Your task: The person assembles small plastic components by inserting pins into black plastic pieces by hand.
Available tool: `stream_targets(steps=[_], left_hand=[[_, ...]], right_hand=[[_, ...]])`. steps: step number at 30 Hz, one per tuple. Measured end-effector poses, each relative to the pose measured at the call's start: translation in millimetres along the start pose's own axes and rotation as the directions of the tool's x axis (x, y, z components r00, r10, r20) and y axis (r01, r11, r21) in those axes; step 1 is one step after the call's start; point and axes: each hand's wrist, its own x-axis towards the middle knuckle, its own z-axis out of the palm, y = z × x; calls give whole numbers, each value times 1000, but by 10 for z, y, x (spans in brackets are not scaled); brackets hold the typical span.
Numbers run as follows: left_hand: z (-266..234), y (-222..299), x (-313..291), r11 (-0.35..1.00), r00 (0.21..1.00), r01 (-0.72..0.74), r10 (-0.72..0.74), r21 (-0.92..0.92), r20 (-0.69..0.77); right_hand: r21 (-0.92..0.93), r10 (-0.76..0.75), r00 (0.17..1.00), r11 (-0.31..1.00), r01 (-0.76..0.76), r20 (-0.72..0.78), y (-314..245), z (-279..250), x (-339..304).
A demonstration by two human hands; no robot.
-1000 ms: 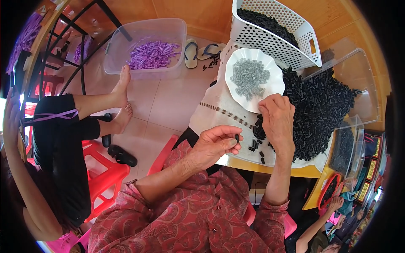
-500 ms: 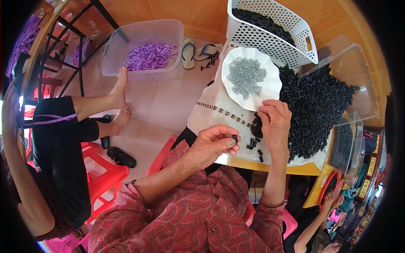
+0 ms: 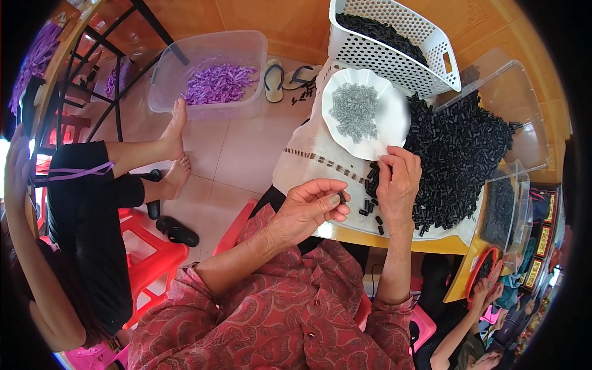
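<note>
Palette check: mostly black on white, with red and purple around me.
Small black cylindrical piece (image 3: 343, 198) in my left hand (image 3: 316, 208), same black as the big heap of short black cylinders (image 3: 459, 160); scalloped glossy white plate (image 3: 394, 137), translucent grey tubular pieces (image 3: 354, 111) on it; off-white cloth (image 3: 295, 176) with broken dark-brown dashed bands; white plastic basket (image 3: 379, 57) dotted with round holes, black fill; yellow table edge (image 3: 431, 246); my red fabric shirt (image 3: 246, 314), greyish swirling paisley all over; bright red plastic stool (image 3: 157, 265); clear plastic tub (image 3: 216, 111), glossy purple strips (image 3: 219, 83) inside; pale pinkish floor tiles (image 3: 216, 148); orange-brown wall panels (image 3: 283, 24).
</note>
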Motion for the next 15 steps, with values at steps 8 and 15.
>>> stream_targets(steps=[8,15], left_hand=[[-2,1,6,1000,1000,-1,1,-15,6],[6,12,2,1000,1000,0,0,-11,-13]], right_hand=[[-26,8,999,1000,-9,-53,-15,25,-57],[-18,48,992,999,-51,-115,-35,-62,-47]])
